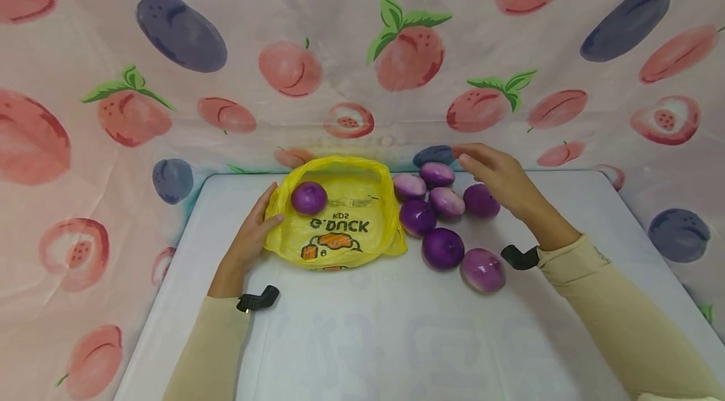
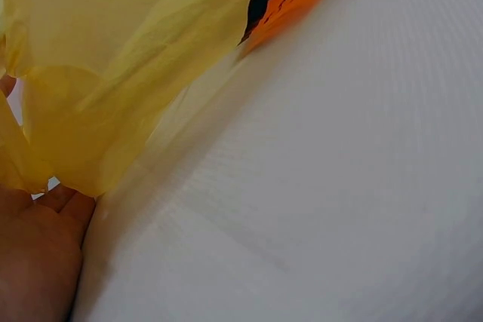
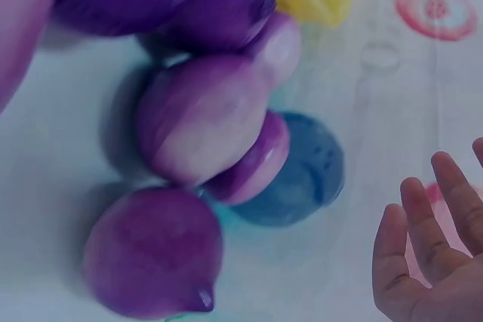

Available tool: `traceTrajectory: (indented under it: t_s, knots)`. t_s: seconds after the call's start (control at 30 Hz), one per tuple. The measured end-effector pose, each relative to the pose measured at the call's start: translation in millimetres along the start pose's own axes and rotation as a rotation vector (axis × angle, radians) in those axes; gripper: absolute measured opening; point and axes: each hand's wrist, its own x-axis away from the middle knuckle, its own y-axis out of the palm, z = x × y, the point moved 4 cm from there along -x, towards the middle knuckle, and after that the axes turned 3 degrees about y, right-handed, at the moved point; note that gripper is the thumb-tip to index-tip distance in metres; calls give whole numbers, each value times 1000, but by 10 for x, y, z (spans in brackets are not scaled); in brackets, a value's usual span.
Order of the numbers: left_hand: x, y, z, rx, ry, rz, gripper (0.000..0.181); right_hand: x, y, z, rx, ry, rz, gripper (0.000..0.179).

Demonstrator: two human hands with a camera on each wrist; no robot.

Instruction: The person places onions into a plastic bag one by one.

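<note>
A yellow plastic bag [image 1: 340, 250] with a duck print lies with its mouth spread wide in the head view. One purple onion [image 1: 308, 198] is inside, at the left. My left hand [image 1: 252, 234] holds the bag's left edge, thumb at the rim and fingers along the outside; in the left wrist view the bag partly hides them. Several purple onions [image 1: 443, 248], some dark and some pale, sit grouped right of the bag. Over the far right of this group is my right hand [image 1: 495, 174], its fingers apart and holding nothing. The right wrist view shows those fingers apart from the onions [image 3: 155, 253].
A white-covered table [image 1: 362, 338] lies beneath everything. Behind it hangs a fruit-printed cloth [image 1: 351, 29], close to the bag's far side. The nearest onion [image 1: 483, 270] sits at the front right of the group.
</note>
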Motion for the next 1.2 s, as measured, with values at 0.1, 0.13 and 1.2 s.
traceTrajectory:
  t_s: [0.1, 0.13, 1.2]
  knots:
    - [2, 5, -1, 3, -3, 0, 74, 20, -51, 88, 30, 4, 19, 49]
    - [1, 6, -1, 2, -4, 1, 74, 24, -63, 116, 38, 5, 24, 50]
    - [-1, -1, -1, -37, 3, 13, 75, 9, -18, 1347, -35, 221, -47, 70]
